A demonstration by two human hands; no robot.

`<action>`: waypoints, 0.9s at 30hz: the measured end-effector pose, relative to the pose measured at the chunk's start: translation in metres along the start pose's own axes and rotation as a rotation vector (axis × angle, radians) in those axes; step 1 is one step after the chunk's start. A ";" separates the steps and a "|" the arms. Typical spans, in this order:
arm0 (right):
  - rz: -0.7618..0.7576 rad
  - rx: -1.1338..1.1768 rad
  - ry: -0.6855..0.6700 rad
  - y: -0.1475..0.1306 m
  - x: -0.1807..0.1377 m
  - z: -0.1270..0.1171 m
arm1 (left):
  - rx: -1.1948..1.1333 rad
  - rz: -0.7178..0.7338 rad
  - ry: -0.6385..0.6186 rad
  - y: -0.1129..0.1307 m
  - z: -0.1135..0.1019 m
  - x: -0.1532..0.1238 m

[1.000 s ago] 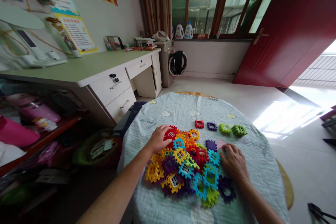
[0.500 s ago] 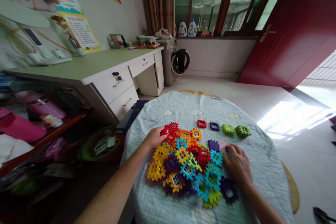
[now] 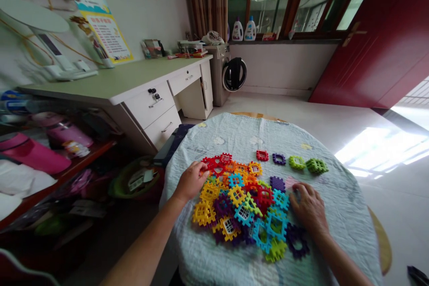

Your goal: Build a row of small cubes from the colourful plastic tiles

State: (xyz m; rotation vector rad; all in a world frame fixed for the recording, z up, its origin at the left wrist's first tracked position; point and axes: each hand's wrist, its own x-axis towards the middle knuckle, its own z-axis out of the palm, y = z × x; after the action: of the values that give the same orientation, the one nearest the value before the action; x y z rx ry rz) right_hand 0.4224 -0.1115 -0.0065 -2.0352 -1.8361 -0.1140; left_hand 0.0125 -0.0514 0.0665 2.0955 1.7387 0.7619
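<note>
A heap of colourful interlocking plastic building pieces lies on the round table. At the heap's far left edge, my left hand (image 3: 192,182) has thumb and fingers closed on a small orange building piece (image 3: 203,173), mostly covered by the fingers. Just beyond the fingertips are red building pieces (image 3: 217,164). My right hand (image 3: 309,208) rests on the cloth right of the heap, fingers loosely bent and apart. Nearest to it are a light-blue piece (image 3: 280,199) and a dark purple ring-shaped piece (image 3: 296,241). A solid purple square (image 3: 277,183) lies beyond the light-blue one.
Behind the heap stand a red frame (image 3: 262,155), a purple frame (image 3: 279,159), a green block (image 3: 296,162) and a green stack (image 3: 317,166) in a row. A pale patterned cloth (image 3: 231,132) covers the table. A desk (image 3: 140,76) stands at the left.
My left hand has drawn back slightly leftward from the red pieces and now pinches an orange one. My right hand stays in place. The view has shifted slightly.
</note>
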 end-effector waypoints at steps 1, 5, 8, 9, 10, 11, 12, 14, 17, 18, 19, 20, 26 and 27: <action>0.003 0.000 -0.001 0.000 0.000 0.000 | -0.047 -0.007 -0.097 0.002 -0.001 -0.009; 0.004 -0.007 0.002 0.000 0.000 0.001 | -0.115 -0.036 -0.260 0.006 0.002 -0.036; 0.004 -0.012 0.001 -0.002 0.000 -0.001 | -0.178 -0.099 -0.230 0.007 0.006 -0.040; 0.005 -0.013 -0.001 -0.002 0.000 -0.002 | -0.202 -0.114 -0.216 0.007 0.007 -0.040; 0.007 -0.014 -0.003 -0.003 0.000 -0.002 | -0.221 -0.123 -0.205 0.008 0.007 -0.039; 0.009 -0.015 -0.004 -0.003 0.000 -0.003 | -0.232 -0.127 -0.196 0.008 0.006 -0.037; 0.010 -0.016 -0.003 -0.004 0.000 -0.003 | -0.234 -0.129 -0.188 0.009 0.004 -0.036; 0.012 -0.015 0.004 -0.004 0.000 -0.003 | -0.226 -0.128 -0.171 0.010 -0.001 -0.032; 0.011 -0.009 0.007 -0.003 0.000 -0.002 | -0.207 -0.088 -0.091 0.012 -0.011 -0.025; 0.009 -0.008 0.006 -0.002 0.000 -0.002 | -0.192 -0.061 -0.041 0.013 -0.014 -0.023; 0.008 -0.009 0.005 -0.002 0.000 -0.001 | -0.168 -0.029 0.017 0.013 -0.016 -0.020; 0.008 -0.012 0.005 -0.002 0.000 -0.001 | -0.133 0.005 0.075 0.014 -0.017 -0.019; 0.003 -0.028 0.009 -0.002 0.001 -0.001 | -0.031 0.191 -0.078 0.014 -0.020 -0.030; 0.001 -0.029 0.008 -0.002 0.001 -0.001 | -0.053 0.198 -0.115 0.014 -0.023 -0.036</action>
State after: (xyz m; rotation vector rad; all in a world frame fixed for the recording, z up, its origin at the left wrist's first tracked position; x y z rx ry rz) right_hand 0.4211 -0.1113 -0.0049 -2.0523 -1.8384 -0.1498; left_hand 0.0058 -0.0912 0.0858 2.2517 1.4526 0.7160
